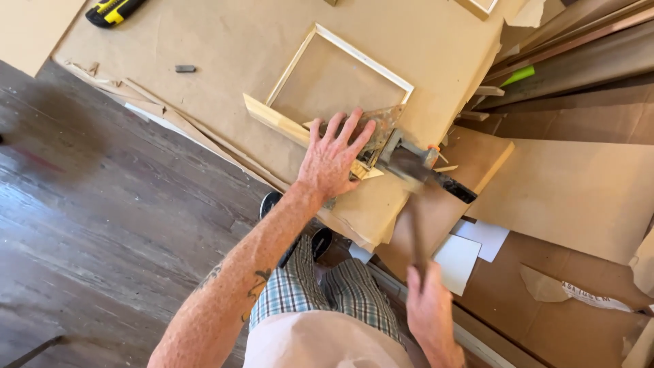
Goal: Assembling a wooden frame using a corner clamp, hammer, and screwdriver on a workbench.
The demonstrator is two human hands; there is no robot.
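- Left hand (334,158): fingers spread flat, pressing the near right corner of a square pale-wood frame (338,78) on brown paper (225,41).
- Right hand (430,310): clenched around a blurred wooden-handled hammer (412,184), head just beside that corner.

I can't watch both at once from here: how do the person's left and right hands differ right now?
The left hand lies flat, fingers spread, pressing the corner clamp on the wooden frame; the right hand is closed around a hammer handle. The left hand looks sharp, while the right hand and hammer are motion-blurred. The left sits on the frame's corner; the right is off it, nearer the body. Both are bare.
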